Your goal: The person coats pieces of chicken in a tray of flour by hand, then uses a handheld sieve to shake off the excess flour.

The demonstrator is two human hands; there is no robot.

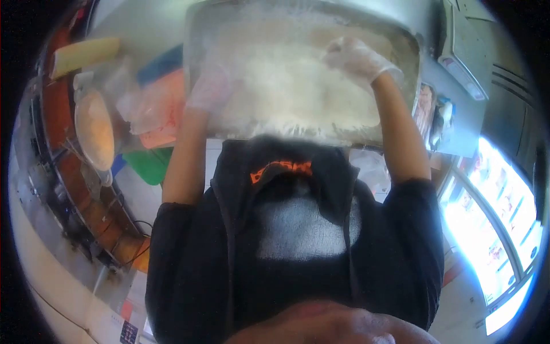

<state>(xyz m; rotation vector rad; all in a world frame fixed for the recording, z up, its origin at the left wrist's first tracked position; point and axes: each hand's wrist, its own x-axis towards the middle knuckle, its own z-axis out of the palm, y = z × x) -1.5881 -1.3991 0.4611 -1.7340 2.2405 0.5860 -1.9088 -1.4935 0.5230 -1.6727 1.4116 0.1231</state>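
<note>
The large rectangular tray (420, 57) lies in front of the person's torso, at the top of the head view, and holds a broad spread of pale, flour-like powder (281, 80). Pale streaks mark its near edge.

Both hands wear thin translucent gloves. The left hand (215, 89) is over the left side of the tray, near its side wall; haze and blur obscure the fingers — whether it is released, clenched or grasping cannot be determined. The right hand (356, 58) is over the right part of the powder, its fingers bent inward; whether it is fully clenched or has anything in its grasp cannot be told.

Left of the tray, a red-orange item (163, 103) sits beneath or against clear plastic, with a blue item (162, 65) just beyond it and a green item (150, 166) on the near side. Further left are an oval vessel (94, 129) with orange-toned contents and a yellow elongated item (86, 56).

Just right of the tray is a pack with pinkish contents (424, 108). A brightly lit glass-fronted cabinet (492, 218) stands at the lower right. The person's black garment (298, 281) bears orange markings at the chest.
</note>
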